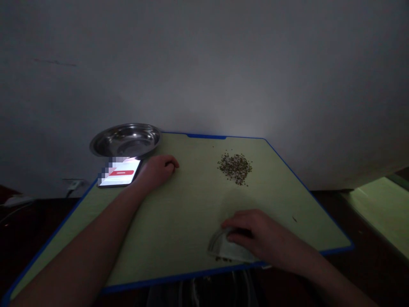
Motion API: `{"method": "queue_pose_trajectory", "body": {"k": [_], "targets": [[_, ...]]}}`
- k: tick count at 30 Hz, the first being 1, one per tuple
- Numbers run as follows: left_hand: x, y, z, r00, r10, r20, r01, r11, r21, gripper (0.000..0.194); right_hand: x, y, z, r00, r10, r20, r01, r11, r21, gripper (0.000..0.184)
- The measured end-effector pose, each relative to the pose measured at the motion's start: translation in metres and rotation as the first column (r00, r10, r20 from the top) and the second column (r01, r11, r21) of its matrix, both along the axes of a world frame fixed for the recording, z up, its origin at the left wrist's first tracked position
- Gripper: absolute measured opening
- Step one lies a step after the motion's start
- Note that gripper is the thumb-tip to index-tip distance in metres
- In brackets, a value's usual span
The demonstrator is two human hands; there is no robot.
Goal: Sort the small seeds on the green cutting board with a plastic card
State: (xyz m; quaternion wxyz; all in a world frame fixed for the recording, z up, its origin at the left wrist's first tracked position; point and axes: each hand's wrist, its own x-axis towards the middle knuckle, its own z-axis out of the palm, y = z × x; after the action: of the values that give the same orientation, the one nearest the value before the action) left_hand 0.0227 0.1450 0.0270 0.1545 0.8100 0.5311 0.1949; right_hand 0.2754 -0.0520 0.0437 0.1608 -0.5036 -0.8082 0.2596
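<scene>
My right hand (255, 234) grips a clear, half-round protractor (220, 245) close to the table's front edge, its curved side facing away from me. A few small dark grains (223, 259) lie along its straight edge. Farther off, a loose pile of small brown grains (235, 167) is spread on the pale yellow-green table (179, 213). Resting on the tabletop, my left hand (161, 168) has its fingers curled in, with nothing visible in them. It is beside a lit phone (119, 174), and my wrist overlaps the phone's right side.
A shallow steel basin (126, 140) stands at the table's back left corner, behind the phone. Blue edging (206, 136) runs round the table, which stands by a grey wall (211, 64). A small dark sliver (294, 219) lies at the right. Another pale surface (380, 213) is off to the right.
</scene>
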Motion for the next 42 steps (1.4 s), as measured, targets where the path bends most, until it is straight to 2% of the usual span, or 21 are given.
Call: {"method": "queue_pose_trajectory", "body": {"k": [8,13,16,19,23,26,29,37,42], "targets": [[0.001,-0.001,0.001,1.0,0.009,0.014,-0.009,1.0,-0.027,0.028,-0.002,-0.009,-0.003,1.0,0.008,-0.017,-0.008,1.0,0.006,0.021],[0.002,-0.002,-0.001,0.998,0.039,0.041,-0.038,0.999,-0.039,0.029,0.003,-0.012,0.004,0.992,0.022,-0.125,-0.038,0.992,-0.124,0.02],[0.002,-0.003,-0.002,0.993,0.086,0.078,-0.082,0.996,-0.045,0.029,0.019,-0.014,-0.004,0.961,-0.152,-0.231,0.126,0.984,-0.124,0.018],[0.002,-0.004,-0.002,0.991,0.121,0.058,-0.121,0.993,-0.007,0.029,0.034,-0.017,-0.019,0.868,-0.361,-0.34,0.331,0.933,-0.144,0.013],[0.001,-0.006,-0.003,0.995,0.097,-0.017,-0.096,0.994,0.058,0.03,0.041,-0.02,-0.036,0.808,-0.433,-0.399,0.386,0.901,-0.197,0.019],[0.003,-0.01,-0.001,0.993,0.05,-0.107,-0.038,0.993,0.111,0.031,0.04,-0.021,-0.044,0.819,-0.439,-0.371,0.405,0.899,-0.17,0.021],[0.005,-0.013,0.003,0.989,0.057,-0.138,-0.041,0.992,0.117,0.03,0.039,-0.019,-0.048,0.852,-0.402,-0.336,0.376,0.916,-0.143,0.018],[0.002,-0.012,0.005,0.996,0.061,-0.065,-0.056,0.995,0.077,0.029,0.033,-0.013,-0.055,0.85,-0.399,-0.345,0.375,0.917,-0.138,0.022],[-0.001,-0.011,0.006,0.996,0.079,-0.041,-0.077,0.995,0.056,0.029,0.03,-0.01,-0.051,0.828,-0.422,-0.369,0.399,0.906,-0.141,0.025]]}}
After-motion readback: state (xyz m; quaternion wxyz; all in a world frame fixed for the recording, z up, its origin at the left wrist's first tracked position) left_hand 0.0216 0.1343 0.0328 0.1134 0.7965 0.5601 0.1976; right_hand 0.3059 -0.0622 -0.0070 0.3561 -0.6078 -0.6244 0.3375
